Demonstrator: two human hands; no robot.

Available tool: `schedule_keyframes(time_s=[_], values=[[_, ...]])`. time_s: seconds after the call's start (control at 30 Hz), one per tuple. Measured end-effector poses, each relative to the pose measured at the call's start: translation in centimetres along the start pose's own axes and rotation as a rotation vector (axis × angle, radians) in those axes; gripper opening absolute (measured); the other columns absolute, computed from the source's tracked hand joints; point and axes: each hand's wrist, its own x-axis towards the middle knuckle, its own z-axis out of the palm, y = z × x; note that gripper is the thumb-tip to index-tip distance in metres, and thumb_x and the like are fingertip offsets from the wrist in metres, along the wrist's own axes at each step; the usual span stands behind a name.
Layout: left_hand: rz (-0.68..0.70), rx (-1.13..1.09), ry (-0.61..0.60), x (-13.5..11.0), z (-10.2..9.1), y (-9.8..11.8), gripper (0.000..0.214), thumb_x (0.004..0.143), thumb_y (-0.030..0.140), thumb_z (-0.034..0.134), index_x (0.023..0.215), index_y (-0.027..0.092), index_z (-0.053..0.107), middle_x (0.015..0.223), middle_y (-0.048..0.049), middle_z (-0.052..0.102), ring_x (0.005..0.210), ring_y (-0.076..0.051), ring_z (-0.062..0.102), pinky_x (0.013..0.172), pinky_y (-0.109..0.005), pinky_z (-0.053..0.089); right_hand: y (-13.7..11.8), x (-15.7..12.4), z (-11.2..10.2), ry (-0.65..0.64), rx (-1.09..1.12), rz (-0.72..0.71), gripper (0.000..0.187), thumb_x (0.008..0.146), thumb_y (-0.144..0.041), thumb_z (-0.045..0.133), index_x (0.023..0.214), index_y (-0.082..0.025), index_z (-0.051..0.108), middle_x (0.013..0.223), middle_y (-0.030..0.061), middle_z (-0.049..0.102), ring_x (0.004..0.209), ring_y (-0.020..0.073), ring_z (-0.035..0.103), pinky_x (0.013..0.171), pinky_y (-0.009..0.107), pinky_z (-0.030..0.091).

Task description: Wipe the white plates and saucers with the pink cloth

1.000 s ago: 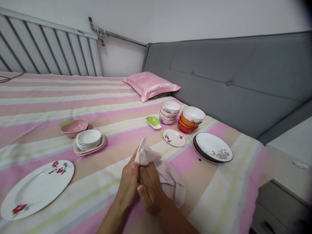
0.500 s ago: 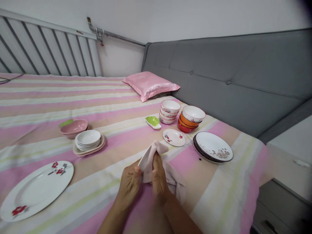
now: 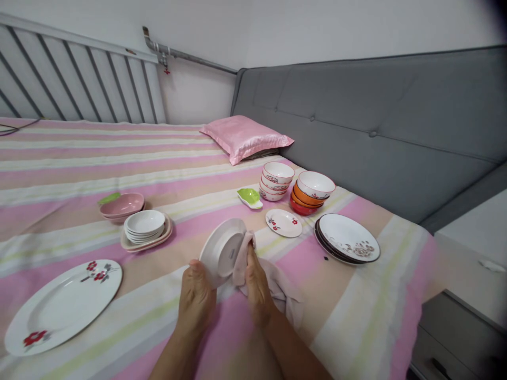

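My left hand (image 3: pixel 197 298) grips a small white plate (image 3: pixel 216 250) by its near left edge, thumb on the underside. The plate is tilted up, and its foot ring with a small dark stamp faces me. Against the plate's right edge, my right hand (image 3: pixel 258 287) presses a pale pink cloth (image 3: pixel 242 264), fingers closed on it. The rest of the cloth trails down onto the bedspread beside my right wrist. Just beyond lies a small flowered plate (image 3: pixel 283 222), with a green leaf-shaped dish (image 3: pixel 250 198) behind it.
White bowls (image 3: pixel 273 190) and orange-red bowls (image 3: pixel 303 203) are stacked ahead. Dark-backed plates (image 3: pixel 344 232) lie to the right. On the left are a large oval plate (image 3: pixel 51 311), small white bowls (image 3: pixel 143 224) on a tray, and pink dishes (image 3: pixel 122 205). A pink pillow (image 3: pixel 247 134) rests by the headboard.
The small plate has turned from nearly edge-on so its underside now shows. My left hand has moved left with it. My right hand stays nearly in place with the cloth.
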Motion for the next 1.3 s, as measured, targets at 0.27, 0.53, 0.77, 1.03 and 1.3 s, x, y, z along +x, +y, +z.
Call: schedule_keyframes(time_s=[0.27,0.53,0.77,1.03,1.3], values=[[-0.035,-0.437,0.138,0.9,0.8,2.3,0.056,0.075,0.064,0.048,0.111,0.025,0.062,0.092,-0.0036,0.071,0.097,-0.019,0.063,0.081,-0.026,0.051,-1.2,0.0,0.0,-0.149,-0.194,-0.073,0.051,0.096,-0.034,0.026,0.144,-0.020,0.019,0.148,0.0054,0.026,0.136,0.0209,0.023,0.113,0.042,0.020],[0.112,-0.373,0.278,1.8,-0.2,3.7,0.047,0.073,0.057,0.060,0.101,0.020,0.065,0.090,-0.0036,0.069,0.091,-0.017,0.062,0.078,-0.024,0.051,-2.1,0.3,0.5,-0.262,-0.287,-0.254,0.046,0.096,-0.032,0.021,0.108,-0.022,0.064,0.107,0.0045,0.066,0.104,0.0181,0.055,0.093,0.035,0.041],[0.115,0.258,0.304,0.3,-0.4,3.5,0.030,0.067,0.042,0.070,0.068,0.013,0.065,0.056,0.0007,0.059,0.055,-0.015,0.056,0.050,-0.021,0.047,-1.6,0.3,-0.4,0.159,-0.166,-0.112,0.042,0.091,-0.034,0.036,0.061,-0.020,0.062,0.082,0.0068,0.066,0.088,0.0199,0.058,0.080,0.034,0.043],[0.737,0.845,-0.640,1.3,-0.5,0.5,0.037,0.085,0.023,0.050,0.120,0.032,0.058,0.131,-0.0026,0.053,0.129,-0.023,0.038,0.107,-0.042,0.026,0.3,1.3,-1.0,0.285,0.716,0.285,0.049,0.087,-0.058,0.031,0.096,-0.018,0.059,0.072,0.0035,0.067,0.058,0.0145,0.059,0.051,0.025,0.044],[0.981,1.159,-0.658,2.0,-1.0,-0.5,0.044,0.085,0.018,0.051,0.124,0.039,0.052,0.142,-0.0051,0.039,0.135,-0.027,0.024,0.108,-0.054,0.012,0.2,1.8,-1.0,0.391,0.826,0.384,0.027,0.079,-0.038,0.055,0.092,-0.016,0.063,0.091,0.0039,0.069,0.087,0.0197,0.063,0.075,0.030,0.050]])
